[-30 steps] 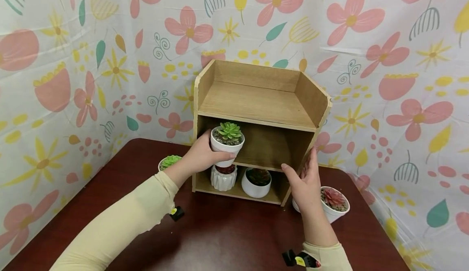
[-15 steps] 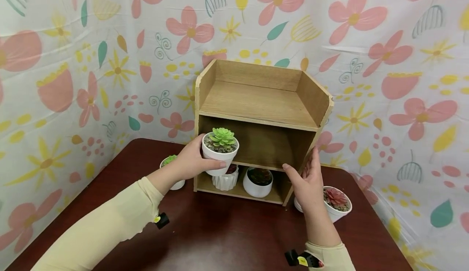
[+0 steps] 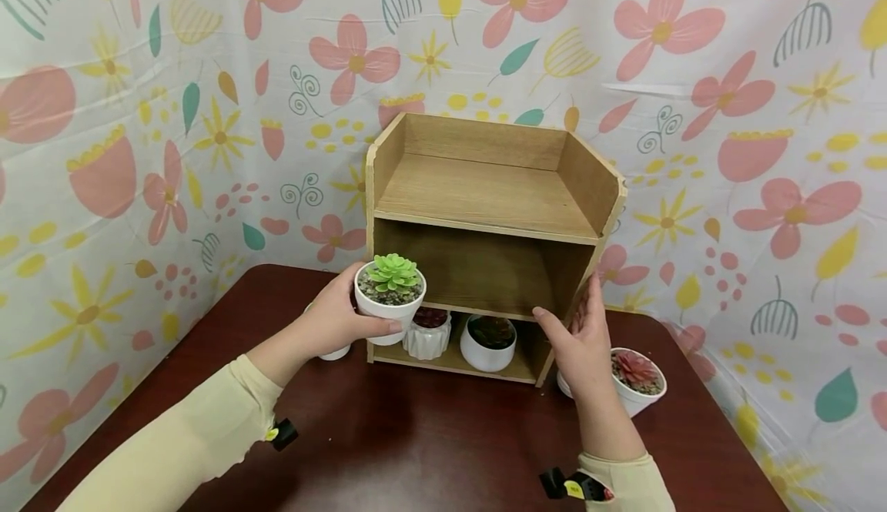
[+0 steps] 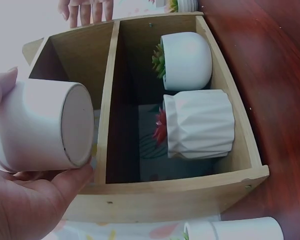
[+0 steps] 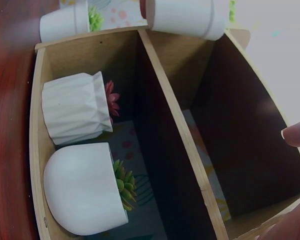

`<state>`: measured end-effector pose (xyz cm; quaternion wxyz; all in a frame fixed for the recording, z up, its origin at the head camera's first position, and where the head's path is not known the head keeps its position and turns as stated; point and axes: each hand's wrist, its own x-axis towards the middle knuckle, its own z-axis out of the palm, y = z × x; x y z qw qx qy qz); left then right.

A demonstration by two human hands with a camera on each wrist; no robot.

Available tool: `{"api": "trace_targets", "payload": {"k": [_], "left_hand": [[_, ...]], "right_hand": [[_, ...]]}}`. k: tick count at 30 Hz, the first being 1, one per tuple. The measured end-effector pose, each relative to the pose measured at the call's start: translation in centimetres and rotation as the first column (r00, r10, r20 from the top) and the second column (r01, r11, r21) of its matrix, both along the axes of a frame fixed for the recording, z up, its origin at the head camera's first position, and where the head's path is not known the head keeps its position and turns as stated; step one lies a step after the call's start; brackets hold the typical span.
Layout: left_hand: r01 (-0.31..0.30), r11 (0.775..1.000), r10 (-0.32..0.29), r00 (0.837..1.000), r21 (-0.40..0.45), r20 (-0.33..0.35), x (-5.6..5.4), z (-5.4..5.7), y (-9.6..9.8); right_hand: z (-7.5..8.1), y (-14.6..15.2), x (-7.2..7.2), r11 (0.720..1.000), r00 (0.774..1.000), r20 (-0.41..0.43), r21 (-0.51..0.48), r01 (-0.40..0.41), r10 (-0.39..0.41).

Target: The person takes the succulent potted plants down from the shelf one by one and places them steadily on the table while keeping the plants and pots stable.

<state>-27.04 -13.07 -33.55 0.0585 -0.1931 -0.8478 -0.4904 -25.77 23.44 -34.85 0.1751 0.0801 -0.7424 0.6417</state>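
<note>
My left hand (image 3: pixel 333 313) grips a white pot with a bright green succulent (image 3: pixel 390 290), thumb across its front, in front of the left side of a wooden shelf unit (image 3: pixel 485 196). In the left wrist view the underside of this white pot (image 4: pixel 76 125) shows. My right hand (image 3: pixel 585 339) is at the unit's right side panel, fingers extended along the outside and thumb in front of the opening. On the bottom shelf stand a ridged white pot with a red succulent (image 3: pixel 426 335) and a rounded white pot with a dark green succulent (image 3: pixel 488 344).
A white pot with a red succulent (image 3: pixel 636 377) stands on the dark red table (image 3: pixel 416 450) right of the unit, with another white pot partly hidden beside it. Left of the unit, another white pot (image 3: pixel 336 353) is mostly behind my left hand. A flowered cloth (image 3: pixel 443 35) hangs behind.
My left hand has drawn the potted green succulent leftward, down and away from the middle compartment's front. The right hand stays at the unit's side.
</note>
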Motion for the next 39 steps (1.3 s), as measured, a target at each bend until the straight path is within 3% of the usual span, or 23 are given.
{"api": "trace_targets", "payload": {"k": [11,20,27,39], "left_hand": [[-0.028,1.0,0.028,1.0,0.013,0.004,0.4,-1.5,-2.1],[-0.085,0.996,0.085,0.996,-0.012,0.014,1.0,-1.5,-3.6],[-0.117,0.993,0.116,0.992,-0.03,-0.048,1.5,-1.7,-5.1],[-0.257,0.962,0.248,0.964,-0.096,-0.099,1.8,-1.8,-8.5]], "right_hand": [[0.1,0.1,0.0,1.0,1.0,0.0,0.006,0.005,-0.005],[-0.1,0.3,0.1,1.0,1.0,0.004,0.008,0.016,-0.016],[-0.1,0.2,0.2,1.0,1.0,0.019,0.014,-0.003,0.002],[0.2,0.2,0.2,1.0,1.0,-0.001,0.024,-0.002,0.002]]}}
